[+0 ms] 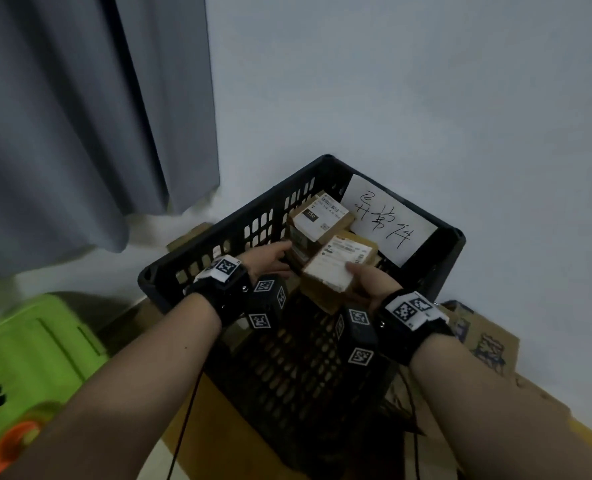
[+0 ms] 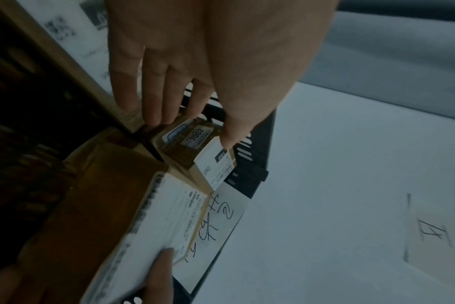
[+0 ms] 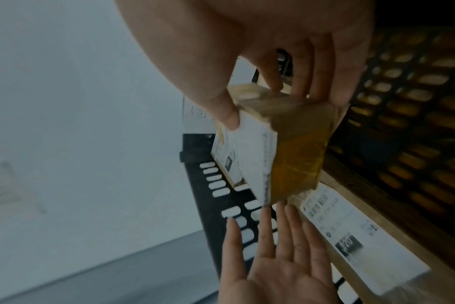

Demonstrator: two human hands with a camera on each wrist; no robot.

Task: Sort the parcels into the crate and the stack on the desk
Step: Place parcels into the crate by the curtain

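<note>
Reaching both hands into the black crate [image 1: 197, 261], which sits tilted on flattened cardboard [image 1: 516, 403] against the white wall [image 1: 391, 81]. My right hand [image 1: 369, 284] grips a brown parcel [image 1: 336, 268] with a white shipping label on top; thumb on the label, the other fingers curled round the near end and underside. Right wrist view confirms: thumb [image 3: 227, 115] presses the label edge, fingertips clamp the taped end of that parcel [image 3: 296, 152].

My left hand [image 1: 270, 259] is spread, fingers straight, tips touching the side of the parcels piled in the crate's far corner. From the left wrist, those fingers [image 2: 153, 92] reach down beside a small parcel with a "7002" sticker [image 2: 192, 142]; holding nothing. Right wrist view shows the same open palm [image 3: 275, 257] with fingertips just below the held parcel.

Another parcel marked "150" [image 1: 322, 214] lies higher, toward the far corner, touching the held one's neighbours. A larger flat parcel with a "920" label [image 3: 351, 232] lies under the held parcel, against the crate's mesh floor.

White handwritten paper sign [image 1: 388, 220] leans inside the crate's far right wall, just beside the parcels. Grey curtain [image 1: 80, 116] hangs at left; green plastic bin [image 1: 35, 344] at lower left. Black wrist cameras with tag markers on both wrists. No desk stack in view.
</note>
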